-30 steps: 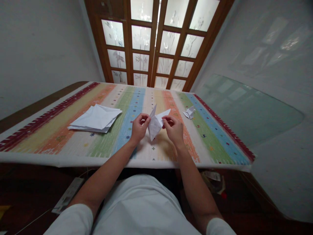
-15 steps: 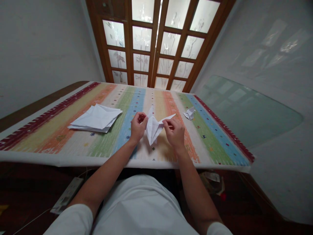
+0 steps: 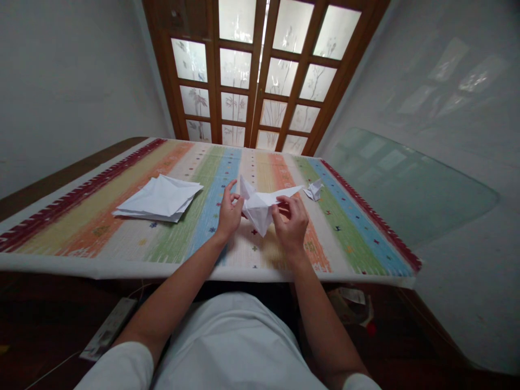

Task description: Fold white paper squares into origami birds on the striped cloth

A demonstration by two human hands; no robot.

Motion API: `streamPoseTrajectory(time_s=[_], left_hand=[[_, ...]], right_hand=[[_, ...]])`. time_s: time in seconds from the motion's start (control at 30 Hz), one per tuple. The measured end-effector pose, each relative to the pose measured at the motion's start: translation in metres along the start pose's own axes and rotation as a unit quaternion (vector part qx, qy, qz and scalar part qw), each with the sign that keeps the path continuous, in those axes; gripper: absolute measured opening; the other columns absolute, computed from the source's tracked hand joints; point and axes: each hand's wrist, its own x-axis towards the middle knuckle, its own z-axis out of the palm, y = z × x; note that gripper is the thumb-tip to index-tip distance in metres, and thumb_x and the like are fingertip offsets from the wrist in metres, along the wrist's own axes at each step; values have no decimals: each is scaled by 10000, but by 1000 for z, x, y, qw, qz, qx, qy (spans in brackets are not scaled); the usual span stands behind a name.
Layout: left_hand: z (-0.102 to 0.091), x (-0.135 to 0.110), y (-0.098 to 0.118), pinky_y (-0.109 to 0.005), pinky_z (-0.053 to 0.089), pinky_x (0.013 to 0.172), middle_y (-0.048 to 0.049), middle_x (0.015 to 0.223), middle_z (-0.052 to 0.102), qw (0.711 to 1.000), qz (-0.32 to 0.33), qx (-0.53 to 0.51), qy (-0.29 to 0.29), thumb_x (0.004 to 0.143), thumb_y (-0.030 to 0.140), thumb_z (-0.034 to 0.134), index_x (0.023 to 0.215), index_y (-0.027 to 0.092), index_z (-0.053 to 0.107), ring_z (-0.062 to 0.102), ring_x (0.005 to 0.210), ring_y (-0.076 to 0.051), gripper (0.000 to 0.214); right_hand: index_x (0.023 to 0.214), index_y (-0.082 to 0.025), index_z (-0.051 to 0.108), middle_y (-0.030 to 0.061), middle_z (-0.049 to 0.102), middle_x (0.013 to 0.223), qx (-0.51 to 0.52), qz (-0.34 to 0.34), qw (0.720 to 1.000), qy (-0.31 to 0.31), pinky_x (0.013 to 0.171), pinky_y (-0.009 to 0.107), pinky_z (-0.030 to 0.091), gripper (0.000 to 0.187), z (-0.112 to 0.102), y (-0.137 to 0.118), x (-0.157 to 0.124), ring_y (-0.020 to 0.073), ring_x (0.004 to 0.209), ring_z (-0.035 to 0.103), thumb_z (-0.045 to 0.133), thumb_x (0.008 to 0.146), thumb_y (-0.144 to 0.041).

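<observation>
A white folded paper figure (image 3: 260,208) with pointed flaps is held above a striped cloth-covered table (image 3: 122,244). My left hand (image 3: 229,211) pinches its left side, with the index finger raised. Fingers of my right hand (image 3: 290,222) are closed on its right side, below a long flap that points right. The figure's lower tip points down toward the cloth between my hands.
A stack of white paper sheets (image 3: 160,197) lies on the cloth to the left. A small folded paper figure (image 3: 314,189) sits to the right. A wooden door with frosted panes (image 3: 260,70) stands behind the table. A power strip (image 3: 108,330) lies on the floor.
The paper figure's two flaps have been pulled apart and outward, the right one now stretching further right. Both hands stayed near the same place.
</observation>
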Motion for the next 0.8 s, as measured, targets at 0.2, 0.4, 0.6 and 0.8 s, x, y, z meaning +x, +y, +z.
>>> streamPoseTrajectory(time_s=[0.2,0.4,0.6,0.8], left_hand=[[-1,4,-4,-271,627,616,-12,935,710,996,-75,-41,9,799,319,725,1239,231,567,708,756,-170,476],[-4,6,-1,-312,652,720,-11,858,702,981,-151,-121,-13,710,288,699,878,218,541,690,754,-155,241],[-9,3,3,-372,648,760,-29,899,758,962,-183,-178,-91,659,261,711,876,217,641,711,803,-195,232],[-9,-3,4,-335,617,684,-65,880,790,948,-189,-189,-173,664,279,764,916,194,753,717,755,-205,266]], right_hand=[[961,-233,624,44,616,980,82,81,991,62,749,306,626,382,4,11,1,203,905,679,781,884,-572],[943,-267,461,-12,497,925,163,136,972,102,753,248,546,504,8,30,3,162,850,598,846,775,-546],[1368,-339,431,48,643,1215,281,152,946,58,885,335,601,686,9,42,3,203,1041,697,791,796,-455],[1189,-251,672,94,786,1119,311,204,928,7,935,415,628,458,0,42,10,268,1060,751,746,790,-464]])
